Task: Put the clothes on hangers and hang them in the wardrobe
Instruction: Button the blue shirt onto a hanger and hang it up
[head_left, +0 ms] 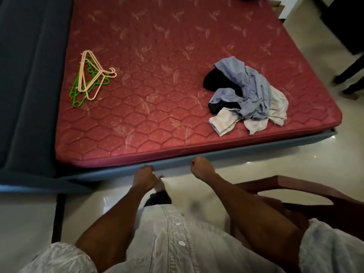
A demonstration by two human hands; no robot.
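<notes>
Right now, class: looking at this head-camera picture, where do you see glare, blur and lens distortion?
Head view: glare shows as bright spots on the glossy floor near the bed frame; the mattress edges bow from wide-angle distortion; the left hand and right hand look soft, slightly blurred; the hangers and clothes pile stay fairly sharp; the room is dim overall.

Red quilted mattress, glossy pale tiled floor, wooden chair

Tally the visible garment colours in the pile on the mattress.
Light blue fabric: 1
Black fabric: 1
White fabric: 1
Total: 3 colours showing; the clothes are tangled, so the number of separate garments cannot be told.
</notes>
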